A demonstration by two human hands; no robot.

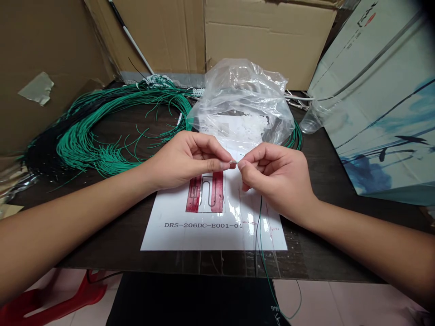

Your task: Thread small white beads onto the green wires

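My left hand (183,159) pinches a small, thin metal piece (234,162) between thumb and forefinger. Facing it, my right hand (280,176) is also closed in a pinch, its fingertips at the other end of that piece. A thin green wire (261,235) and a black wire (256,244) hang from below my right hand past the table edge. Whether a wire end sits in the metal piece is too small to tell. Under both hands lies a white printed sheet (204,240) with a red-and-clear diagram.
A big coil of green and black wires (78,136) lies at the left. Behind the hands is a clear plastic bag (244,86) with small white pieces. A clear plastic cup (310,120) lies by the patterned box (387,117). Cardboard (265,45) stands along the back.
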